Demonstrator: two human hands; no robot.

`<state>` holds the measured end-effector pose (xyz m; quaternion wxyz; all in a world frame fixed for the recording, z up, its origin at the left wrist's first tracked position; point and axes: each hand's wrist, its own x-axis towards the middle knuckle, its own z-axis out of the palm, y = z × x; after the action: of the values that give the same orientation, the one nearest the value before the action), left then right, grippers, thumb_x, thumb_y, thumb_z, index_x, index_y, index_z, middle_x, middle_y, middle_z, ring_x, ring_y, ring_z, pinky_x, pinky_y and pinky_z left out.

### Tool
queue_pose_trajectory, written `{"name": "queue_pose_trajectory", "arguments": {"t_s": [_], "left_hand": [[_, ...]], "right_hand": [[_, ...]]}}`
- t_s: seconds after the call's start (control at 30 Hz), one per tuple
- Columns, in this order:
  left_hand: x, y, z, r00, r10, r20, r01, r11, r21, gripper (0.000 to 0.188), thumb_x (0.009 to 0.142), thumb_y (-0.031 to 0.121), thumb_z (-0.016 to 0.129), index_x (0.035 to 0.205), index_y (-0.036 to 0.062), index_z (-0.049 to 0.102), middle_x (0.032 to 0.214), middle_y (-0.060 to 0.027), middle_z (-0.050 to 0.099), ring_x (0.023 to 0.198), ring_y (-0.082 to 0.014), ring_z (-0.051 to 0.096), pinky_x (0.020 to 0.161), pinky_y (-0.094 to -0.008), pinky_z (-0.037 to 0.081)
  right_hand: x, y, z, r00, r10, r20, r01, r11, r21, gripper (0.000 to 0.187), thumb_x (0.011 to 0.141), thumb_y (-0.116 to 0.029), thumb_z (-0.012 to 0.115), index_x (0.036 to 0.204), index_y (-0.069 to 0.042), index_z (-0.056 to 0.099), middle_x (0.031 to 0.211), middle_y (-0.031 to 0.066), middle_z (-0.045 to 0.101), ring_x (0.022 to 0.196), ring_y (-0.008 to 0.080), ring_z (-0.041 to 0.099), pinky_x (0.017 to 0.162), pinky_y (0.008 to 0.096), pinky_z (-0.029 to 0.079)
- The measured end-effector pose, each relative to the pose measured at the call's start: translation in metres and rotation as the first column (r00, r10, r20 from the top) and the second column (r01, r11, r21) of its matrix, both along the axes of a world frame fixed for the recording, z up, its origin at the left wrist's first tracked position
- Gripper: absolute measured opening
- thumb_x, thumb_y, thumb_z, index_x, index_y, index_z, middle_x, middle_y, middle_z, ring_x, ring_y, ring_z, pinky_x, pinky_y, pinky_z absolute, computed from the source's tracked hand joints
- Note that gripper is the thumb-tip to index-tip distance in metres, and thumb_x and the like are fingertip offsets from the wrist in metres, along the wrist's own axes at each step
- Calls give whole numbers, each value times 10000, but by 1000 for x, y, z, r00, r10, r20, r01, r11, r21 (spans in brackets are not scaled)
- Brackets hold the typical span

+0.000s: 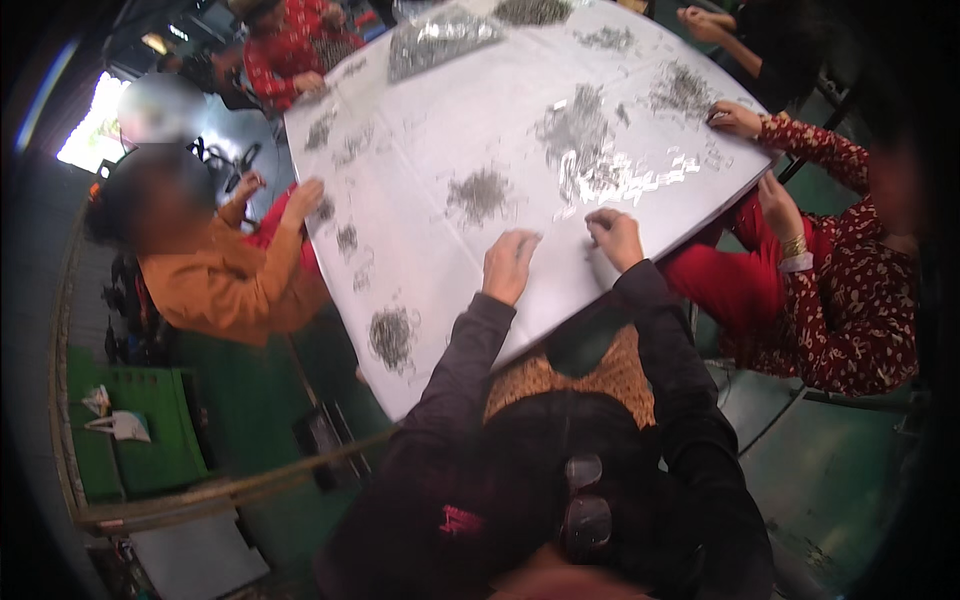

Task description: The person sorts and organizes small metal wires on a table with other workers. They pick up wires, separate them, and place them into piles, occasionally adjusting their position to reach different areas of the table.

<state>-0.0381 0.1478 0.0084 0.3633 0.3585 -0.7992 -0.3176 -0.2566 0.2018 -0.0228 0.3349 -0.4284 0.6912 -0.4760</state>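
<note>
Over the near part of the white table [420,130], my left hand [510,265] has its fingers bent together in a pinch. Any small piece between them is too small to make out. My right hand [616,238], to its right, curls its fingers beside a scatter of shiny small pieces [610,180]; what they pinch cannot be made out. Just beyond my left hand lies a pile of thin grey metal-looking pieces [478,195]. A larger, looser pile [575,125] of similar pieces spreads farther back.
A clear plastic bag of pieces [440,45] and a dark pile [532,11] lie at the far side. Another pile [392,335] sits near the left edge, one [683,90] at right. Co-workers sit around: an orange sleeve [220,285] left, a red patterned sleeve [820,145] right.
</note>
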Motion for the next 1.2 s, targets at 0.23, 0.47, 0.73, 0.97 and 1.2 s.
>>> {"name": "queue_pose_trajectory", "arguments": {"t_s": [0.23,0.47,0.73,0.97,1.2], "left_hand": [[-21,48,28,861,44,-507,375,618,691,224,905,122,642,1038,-55,606,947,-104,677,864,-175,657,769,-280,528],[-23,46,27,933,33,-360,247,668,702,281,878,190,688,1049,-27,633,999,-69,648,930,-136,585,802,-278,478],[-23,54,16,886,125,-446,299,581,757,212,911,189,649,1035,21,618,1001,-31,610,954,-127,581,829,-293,488],[-13,49,17,869,204,-451,281,547,788,174,915,166,601,1044,49,607,1051,-46,620,991,-140,573,849,-318,457],[0,58,29,802,219,-556,313,639,703,141,940,131,557,1046,39,563,1009,-142,672,953,-180,621,870,-320,455]], "right_hand": [[46,58,29,792,-27,610,114,988,-104,225,854,36,628,1066,108,607,960,147,646,843,195,662,759,305,594],[70,73,44,811,-72,580,231,951,-204,186,844,57,608,1026,93,632,954,143,669,860,190,665,770,304,588],[74,75,38,957,-147,248,200,959,-201,163,832,14,641,986,29,692,922,82,714,845,133,670,749,272,546],[78,65,33,932,-30,361,97,981,-169,167,828,18,643,985,27,698,908,82,718,818,128,662,753,257,518],[49,49,41,934,45,354,32,978,-207,232,877,-8,622,1100,39,663,935,101,686,791,136,650,714,275,542]]}}
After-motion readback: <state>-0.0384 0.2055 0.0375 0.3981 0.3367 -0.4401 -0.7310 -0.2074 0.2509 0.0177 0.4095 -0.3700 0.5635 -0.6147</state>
